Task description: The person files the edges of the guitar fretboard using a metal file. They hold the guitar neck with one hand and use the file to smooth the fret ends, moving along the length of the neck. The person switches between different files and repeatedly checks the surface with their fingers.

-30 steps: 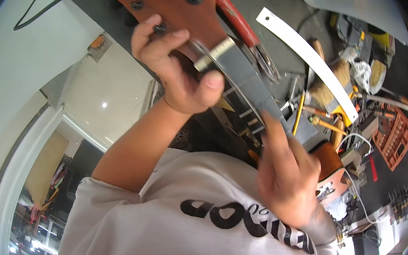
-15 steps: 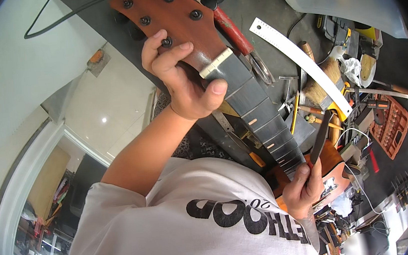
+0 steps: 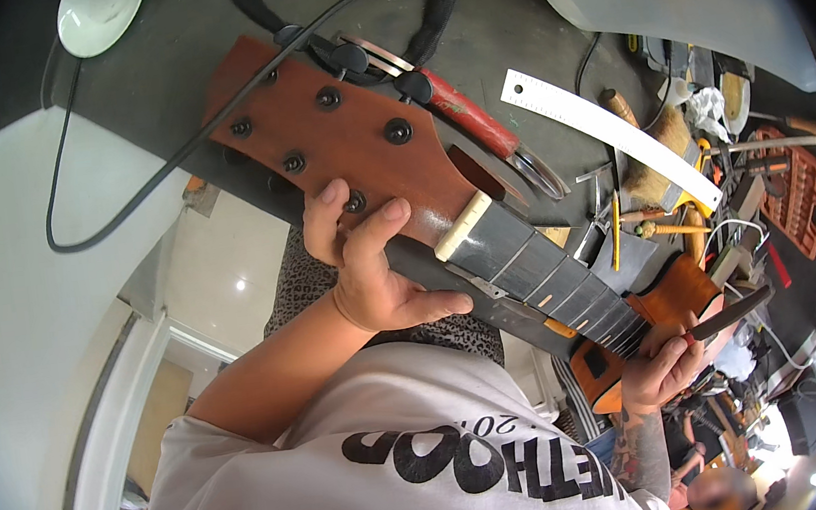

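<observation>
A brown acoustic guitar lies diagonally, its headstock at upper left and its orange-brown body at right. A pale, slotted nut sits at the head of the dark fretboard. Beside the headstock, my left hand has two spread fingertips on its edge near a black tuning post. Its thumb stretches away below the neck. My right hand, over the guitar body, is closed on a knife-like tool with a dark blade and a reddish handle, the blade pointing right.
A white ruler, a red-handled clamp, a brush and a yellow pencil lie beyond the neck. An orange tool case is farther right. A black cable arches over the headstock.
My left thumb has come off the fretboard's edge to below the neck. The knife-like tool has swung from pointing upward to pointing right, over the body. The whole view has shifted.
</observation>
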Tool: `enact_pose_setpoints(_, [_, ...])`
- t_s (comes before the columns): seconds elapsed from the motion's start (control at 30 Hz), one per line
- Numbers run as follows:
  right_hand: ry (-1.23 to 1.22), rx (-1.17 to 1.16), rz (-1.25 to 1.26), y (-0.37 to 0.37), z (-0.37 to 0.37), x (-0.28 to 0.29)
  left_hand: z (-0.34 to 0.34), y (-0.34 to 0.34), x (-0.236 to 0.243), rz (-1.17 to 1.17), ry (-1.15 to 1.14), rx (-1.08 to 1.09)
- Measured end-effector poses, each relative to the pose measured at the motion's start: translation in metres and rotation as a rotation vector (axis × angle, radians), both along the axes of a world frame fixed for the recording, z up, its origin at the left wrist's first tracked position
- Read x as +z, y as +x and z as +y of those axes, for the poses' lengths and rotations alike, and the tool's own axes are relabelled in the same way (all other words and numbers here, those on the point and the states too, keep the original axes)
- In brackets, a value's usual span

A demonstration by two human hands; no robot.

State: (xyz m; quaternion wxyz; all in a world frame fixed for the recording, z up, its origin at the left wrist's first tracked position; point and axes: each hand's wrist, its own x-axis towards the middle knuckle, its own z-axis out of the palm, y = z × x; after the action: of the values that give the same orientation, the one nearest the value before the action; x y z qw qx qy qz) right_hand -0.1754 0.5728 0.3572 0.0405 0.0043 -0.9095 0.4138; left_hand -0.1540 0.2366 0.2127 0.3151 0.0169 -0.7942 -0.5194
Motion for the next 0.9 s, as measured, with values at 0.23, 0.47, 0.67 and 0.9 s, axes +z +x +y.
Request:
enact_pose_setpoints(0.23, [-0.004, -0.075, 0.034, 0.006, -0.002, -0.003, -0.002, 0.002, 0.0, 0.027, 0.016, -0.041])
enact_pose_setpoints(0.47, [-0.052, -0.066, 0.007, 0.0, -0.006, -0.001, 0.0, -0.006, 0.004, 0.091, -0.053, 0.05])
enact_pose_setpoints(0.67, [-0.084, -0.16, -0.024, -0.001, -0.003, -0.002, -0.003, -0.012, 0.006, 0.096, -0.146, 0.064])
enact_pose_setpoints(0.9, [-0.363, -0.13, -0.093, -0.008, 0.018, -0.002, -0.007, -0.013, 0.003, 0.125, -0.206, -0.033])
